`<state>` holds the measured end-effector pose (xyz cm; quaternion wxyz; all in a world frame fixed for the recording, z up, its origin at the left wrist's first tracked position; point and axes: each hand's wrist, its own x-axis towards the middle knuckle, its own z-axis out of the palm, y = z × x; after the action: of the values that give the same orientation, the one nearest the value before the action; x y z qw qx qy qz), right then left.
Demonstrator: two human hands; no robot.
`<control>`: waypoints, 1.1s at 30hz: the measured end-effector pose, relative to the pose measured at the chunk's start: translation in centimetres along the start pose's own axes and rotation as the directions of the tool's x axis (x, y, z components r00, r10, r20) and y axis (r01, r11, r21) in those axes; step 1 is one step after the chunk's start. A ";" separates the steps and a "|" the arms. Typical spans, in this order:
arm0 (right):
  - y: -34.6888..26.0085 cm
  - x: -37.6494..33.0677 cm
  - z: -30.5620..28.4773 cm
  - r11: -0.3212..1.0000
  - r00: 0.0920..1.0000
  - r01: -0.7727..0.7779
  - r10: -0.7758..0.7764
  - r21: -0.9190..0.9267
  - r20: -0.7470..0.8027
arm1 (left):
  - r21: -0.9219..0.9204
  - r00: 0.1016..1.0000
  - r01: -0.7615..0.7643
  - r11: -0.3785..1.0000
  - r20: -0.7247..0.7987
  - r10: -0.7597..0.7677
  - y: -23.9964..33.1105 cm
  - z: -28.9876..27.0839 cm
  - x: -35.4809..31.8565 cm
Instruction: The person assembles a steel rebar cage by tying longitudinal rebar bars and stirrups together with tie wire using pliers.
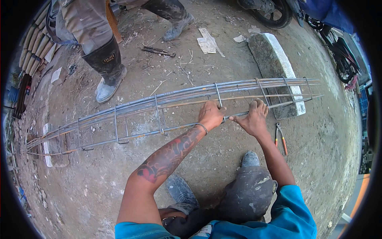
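Observation:
A long cage of steel rebar (175, 128) lies across in front of me, its lengthwise bars tied through square stirrups. My left hand (211, 115) is closed around one stirrup (217, 93) where it meets the near bar. Just to the right, my right hand (255, 118) curls its fingers over the same near bar, close to another stirrup (262, 91); its thumb points left. Pincers (281, 140) with orange-red handles lie on the ground beside my right forearm.
A stone block (274, 59) props the cage's right end; a smaller block (48, 147) is under the left end. Beyond the cage stands a person in rubber boots (105, 65). A dark long-handled tool (159, 51), paper scraps (209, 42) and a motorbike wheel (274, 16) are farther off.

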<state>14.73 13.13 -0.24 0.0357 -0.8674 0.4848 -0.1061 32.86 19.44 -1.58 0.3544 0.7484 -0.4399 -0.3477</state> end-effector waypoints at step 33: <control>-0.8 0.0 -1.4 0.996 0.993 -0.083 0.086 -0.042 0.078 | 0.014 0.998 0.063 0.998 -0.006 -0.063 0.3 1.4 0.5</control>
<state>15.11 13.64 1.28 0.0426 -0.8502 0.5212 -0.0601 31.74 18.60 -2.13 0.3393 0.7652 -0.4176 -0.3536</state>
